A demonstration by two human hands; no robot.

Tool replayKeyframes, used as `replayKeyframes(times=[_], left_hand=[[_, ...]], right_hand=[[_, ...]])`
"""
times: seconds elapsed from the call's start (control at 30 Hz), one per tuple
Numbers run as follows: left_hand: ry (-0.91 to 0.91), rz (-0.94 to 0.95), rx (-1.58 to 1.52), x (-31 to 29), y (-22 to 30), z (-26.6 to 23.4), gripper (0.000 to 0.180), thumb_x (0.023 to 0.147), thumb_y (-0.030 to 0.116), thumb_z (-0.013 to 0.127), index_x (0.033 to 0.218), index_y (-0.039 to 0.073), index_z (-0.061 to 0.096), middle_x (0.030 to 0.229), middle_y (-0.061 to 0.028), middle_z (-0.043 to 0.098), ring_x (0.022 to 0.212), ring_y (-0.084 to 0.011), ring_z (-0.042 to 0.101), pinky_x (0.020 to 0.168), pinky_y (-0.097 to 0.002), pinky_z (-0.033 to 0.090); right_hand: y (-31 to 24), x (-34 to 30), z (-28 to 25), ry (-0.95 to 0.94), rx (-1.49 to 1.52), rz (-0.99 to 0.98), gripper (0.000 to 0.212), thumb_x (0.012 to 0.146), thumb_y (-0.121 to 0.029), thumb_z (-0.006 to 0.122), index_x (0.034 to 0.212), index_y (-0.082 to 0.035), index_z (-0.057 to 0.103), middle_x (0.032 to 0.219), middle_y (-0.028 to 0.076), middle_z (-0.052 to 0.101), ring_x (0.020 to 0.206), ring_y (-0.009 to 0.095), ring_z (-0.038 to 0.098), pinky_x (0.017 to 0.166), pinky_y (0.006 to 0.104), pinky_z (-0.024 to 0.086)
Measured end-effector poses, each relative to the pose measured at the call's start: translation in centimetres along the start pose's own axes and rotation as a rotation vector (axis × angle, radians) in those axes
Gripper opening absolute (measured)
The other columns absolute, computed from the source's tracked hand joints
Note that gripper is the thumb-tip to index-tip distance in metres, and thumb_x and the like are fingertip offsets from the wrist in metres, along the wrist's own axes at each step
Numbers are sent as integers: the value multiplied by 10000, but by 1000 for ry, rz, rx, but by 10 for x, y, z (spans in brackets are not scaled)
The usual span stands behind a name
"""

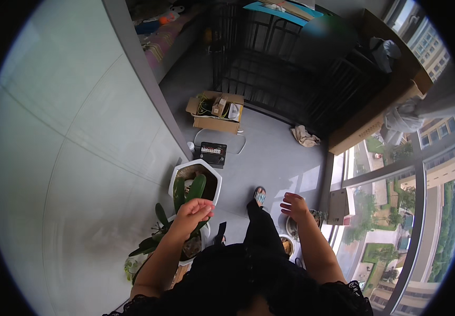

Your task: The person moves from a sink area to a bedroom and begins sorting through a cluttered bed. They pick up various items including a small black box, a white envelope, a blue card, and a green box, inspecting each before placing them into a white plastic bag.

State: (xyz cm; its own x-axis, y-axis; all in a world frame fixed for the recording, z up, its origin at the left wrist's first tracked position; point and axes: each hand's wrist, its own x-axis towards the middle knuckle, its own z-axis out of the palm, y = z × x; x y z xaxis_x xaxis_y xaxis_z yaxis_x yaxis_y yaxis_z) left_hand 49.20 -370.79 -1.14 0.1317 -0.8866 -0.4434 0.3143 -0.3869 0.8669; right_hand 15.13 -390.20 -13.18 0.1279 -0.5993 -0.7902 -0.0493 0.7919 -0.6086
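Head cam, lower middle of frame: left hand (192, 211) hovers loosely curled and empty right over the green-leaved plant (185, 194) in the white hexagonal pot (181, 171) by the wall, while right hand (293, 205) hangs half-open, holding nothing, above small pots (289, 237) at the window, probably for balance mid-step.

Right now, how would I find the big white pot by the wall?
Start at the pale wall on the left. Just past the left hand stands the white pot. It is six-sided and holds broad green leaves, unlike the small round bowls on the window side.
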Motion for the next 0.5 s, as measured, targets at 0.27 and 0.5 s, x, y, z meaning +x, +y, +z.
replayKeyframes(times=[0.27, 0.5], left_hand=[[468, -129, -170, 218, 60, 50, 239, 889, 194, 603, 1079, 51, 581, 991, -43, 634, 870, -132, 613, 752, -259, 471], [395, 112, -33, 319, 149, 37, 234, 892, 171, 602, 1083, 35, 585, 1000, -49, 647, 857, -145, 622, 747, -248, 461]], right_hand=[[-250, 202, 25, -275, -344, -7, 387, 854, -271, 606, 1183, -85, 523, 1092, 100, 590, 945, 280, 595, 786, 388, 480], [-428, 291, 147, -444, -543, -137, 317, 888, -211, 574, 1179, -88, 548, 978, 56, 627, 840, 182, 616, 727, 318, 481]])
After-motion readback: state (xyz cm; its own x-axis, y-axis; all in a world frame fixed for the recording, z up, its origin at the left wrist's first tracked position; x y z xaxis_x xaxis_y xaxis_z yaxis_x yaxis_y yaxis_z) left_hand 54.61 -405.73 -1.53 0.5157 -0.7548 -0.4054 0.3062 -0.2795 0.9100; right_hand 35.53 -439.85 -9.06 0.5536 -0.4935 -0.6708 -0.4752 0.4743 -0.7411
